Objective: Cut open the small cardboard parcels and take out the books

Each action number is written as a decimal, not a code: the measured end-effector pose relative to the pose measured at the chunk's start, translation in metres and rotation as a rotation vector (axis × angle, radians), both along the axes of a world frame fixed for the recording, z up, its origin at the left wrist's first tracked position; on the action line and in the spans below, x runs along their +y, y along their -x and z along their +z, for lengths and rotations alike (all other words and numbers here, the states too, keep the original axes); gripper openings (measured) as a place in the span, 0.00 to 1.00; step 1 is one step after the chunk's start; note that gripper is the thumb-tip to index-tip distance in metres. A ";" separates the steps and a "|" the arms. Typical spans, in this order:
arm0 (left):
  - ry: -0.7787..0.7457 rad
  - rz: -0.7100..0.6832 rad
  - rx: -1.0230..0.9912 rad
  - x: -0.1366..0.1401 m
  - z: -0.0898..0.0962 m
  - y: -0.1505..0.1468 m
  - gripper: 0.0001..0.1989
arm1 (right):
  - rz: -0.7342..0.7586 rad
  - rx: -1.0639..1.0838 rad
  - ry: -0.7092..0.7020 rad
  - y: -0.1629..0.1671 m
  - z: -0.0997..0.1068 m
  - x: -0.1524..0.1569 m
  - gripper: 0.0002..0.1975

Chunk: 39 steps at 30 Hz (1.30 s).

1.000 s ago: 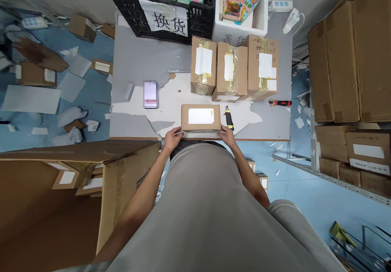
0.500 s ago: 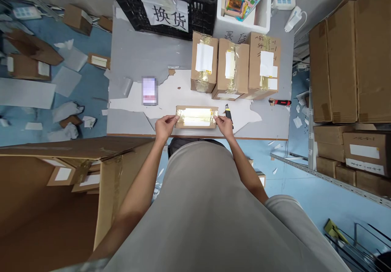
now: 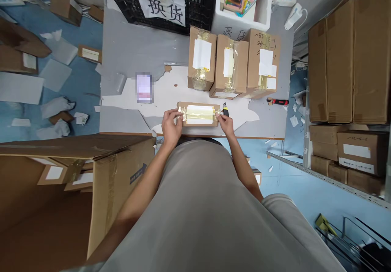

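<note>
A small flat cardboard box (image 3: 200,121) with a white label and clear tape lies at the table's front edge. My left hand (image 3: 172,126) grips its left end, thumb and fingers curled at the corner. At the opposite end, my right hand (image 3: 225,124) pinches the box's edge. A black and yellow utility knife (image 3: 225,109) lies just beyond my right fingers, partly hidden by them. Left of the box, a phone with a blurred screen (image 3: 144,87) rests on the torn white paper (image 3: 165,92).
Three taped cardboard boxes (image 3: 228,66) stand behind the small box. Farther back are a black crate (image 3: 198,9) and a white foam bin (image 3: 241,26). A red-handled tool (image 3: 277,101) lies at right. A large open carton (image 3: 122,190) stands at my left, shelves with boxes (image 3: 356,153) at right.
My left hand has shifted from the box's lower left corner further onto its left end. The whole view has swung slightly, and the box sits a little more to the right.
</note>
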State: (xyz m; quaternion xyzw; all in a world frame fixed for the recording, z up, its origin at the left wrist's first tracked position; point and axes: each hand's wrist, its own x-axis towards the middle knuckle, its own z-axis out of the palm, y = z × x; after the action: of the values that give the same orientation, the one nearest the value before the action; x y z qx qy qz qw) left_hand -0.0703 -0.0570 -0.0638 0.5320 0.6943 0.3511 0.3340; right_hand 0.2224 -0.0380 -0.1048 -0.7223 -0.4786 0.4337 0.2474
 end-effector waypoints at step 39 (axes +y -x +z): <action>0.275 0.170 0.138 0.003 -0.050 0.120 0.20 | 0.607 -0.570 -0.143 0.164 0.107 0.004 0.21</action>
State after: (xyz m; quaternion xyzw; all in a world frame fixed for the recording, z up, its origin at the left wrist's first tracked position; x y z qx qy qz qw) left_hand -0.1901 -0.0536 -0.1140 0.4437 0.7995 0.2424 0.3243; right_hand 0.0581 -0.0338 0.0019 -0.6206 -0.7478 0.2354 0.0158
